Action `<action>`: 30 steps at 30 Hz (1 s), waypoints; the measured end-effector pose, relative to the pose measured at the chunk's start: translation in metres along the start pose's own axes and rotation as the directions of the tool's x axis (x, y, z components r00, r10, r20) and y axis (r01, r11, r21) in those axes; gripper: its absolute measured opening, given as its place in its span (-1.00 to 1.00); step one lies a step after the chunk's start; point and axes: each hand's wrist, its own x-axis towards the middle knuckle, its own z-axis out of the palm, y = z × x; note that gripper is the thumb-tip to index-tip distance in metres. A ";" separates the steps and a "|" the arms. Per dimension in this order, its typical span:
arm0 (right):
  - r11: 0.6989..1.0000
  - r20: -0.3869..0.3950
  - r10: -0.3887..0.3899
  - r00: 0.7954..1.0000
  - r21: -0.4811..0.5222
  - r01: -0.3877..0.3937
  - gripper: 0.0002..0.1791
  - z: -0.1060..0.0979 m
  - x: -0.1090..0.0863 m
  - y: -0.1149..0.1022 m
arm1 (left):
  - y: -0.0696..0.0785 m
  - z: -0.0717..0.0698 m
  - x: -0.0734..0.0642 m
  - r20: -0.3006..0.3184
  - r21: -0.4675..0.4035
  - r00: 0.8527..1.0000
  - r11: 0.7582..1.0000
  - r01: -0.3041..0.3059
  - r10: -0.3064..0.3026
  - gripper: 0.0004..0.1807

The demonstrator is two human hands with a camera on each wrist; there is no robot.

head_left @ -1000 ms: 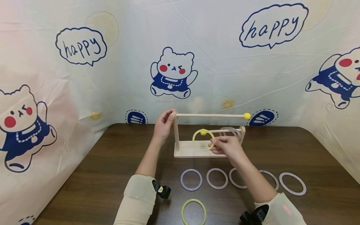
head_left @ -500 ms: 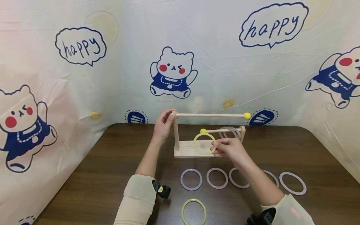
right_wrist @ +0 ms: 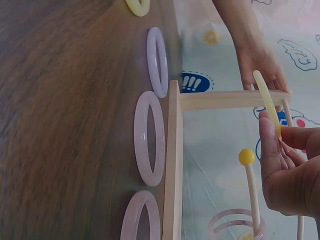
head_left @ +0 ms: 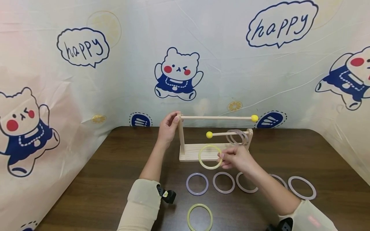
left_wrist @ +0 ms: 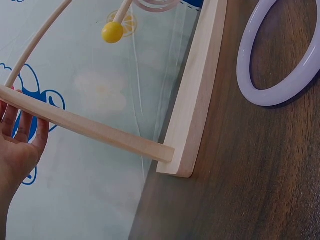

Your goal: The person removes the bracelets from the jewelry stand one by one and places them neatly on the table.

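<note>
In the head view, my right hand (head_left: pixel 238 158) pinches a yellow ring (head_left: pixel 210 168) at its right side, holding it upright just in front of the wooden rack's base (head_left: pixel 190 152). The ring hangs below the yellow ball (head_left: pixel 209 134) that tips the rack's lower peg, apart from it. My left hand (head_left: pixel 168 131) grips the top of the rack's left post (head_left: pixel 181 138); the left wrist view shows its fingers (left_wrist: pixel 24 127) behind that post. Translucent pinkish rings (head_left: pixel 245 137) hang on the lower peg near the right post. The upper peg (head_left: pixel 216 118) carries no ring.
Several lavender and pinkish rings, such as the lavender ring (head_left: pixel 187 184) and the far right ring (head_left: pixel 314 192), lie in a row on the brown table (head_left: pixel 115 192). Nearer lies a yellow-green ring (head_left: pixel 188 218). A printed cloth (head_left: pixel 225 77) hangs behind the table.
My right hand has drawn the yellow ring down and towards me, from the lower peg's ball to below it. The left hand and rack stay put.
</note>
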 end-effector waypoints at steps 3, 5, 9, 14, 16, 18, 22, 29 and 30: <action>1.000 0.028 -0.006 1.000 -0.006 0.006 -0.75 -0.001 -0.002 0.001 | 0.001 0.000 0.000 -0.001 -0.004 1.000 1.000 -0.001 0.001 -0.68; 1.000 0.048 -0.007 0.999 0.004 0.007 -0.74 -0.002 -0.004 0.002 | 0.001 0.000 0.000 0.000 -0.002 1.000 1.000 0.000 0.000 -0.68; 0.999 0.087 -0.001 0.996 0.034 -0.002 -0.73 -0.005 -0.007 0.006 | 0.002 0.000 -0.001 0.001 0.006 1.000 1.000 0.002 -0.002 -0.68; 0.998 0.116 0.030 0.993 0.043 -0.036 -0.71 -0.011 -0.012 0.008 | 0.002 0.000 -0.001 0.004 0.017 1.000 1.000 0.010 -0.010 -0.68; 0.998 0.127 0.040 0.991 0.044 -0.046 -0.71 -0.013 -0.014 0.009 | 0.003 0.000 -0.001 0.005 0.021 1.000 1.000 0.011 -0.011 -0.67; 0.997 0.139 0.045 0.989 0.053 -0.052 -0.71 -0.016 -0.015 0.010 | 0.002 0.000 -0.001 0.005 0.025 1.000 1.000 0.007 -0.007 -0.67; 0.994 0.156 0.058 0.986 0.082 -0.072 -0.72 -0.019 -0.018 0.012 | 0.001 0.000 0.000 0.005 0.029 1.000 1.000 0.003 -0.003 -0.67; 0.990 0.182 0.087 0.980 0.092 -0.105 -0.70 -0.026 -0.024 0.015 | 0.001 -0.001 -0.001 0.011 0.034 1.000 0.999 0.008 -0.008 -0.67; 0.990 0.185 0.092 0.978 0.088 -0.110 -0.70 -0.026 -0.024 0.016 | 0.001 -0.001 -0.001 0.014 0.036 1.000 0.999 0.009 -0.010 -0.67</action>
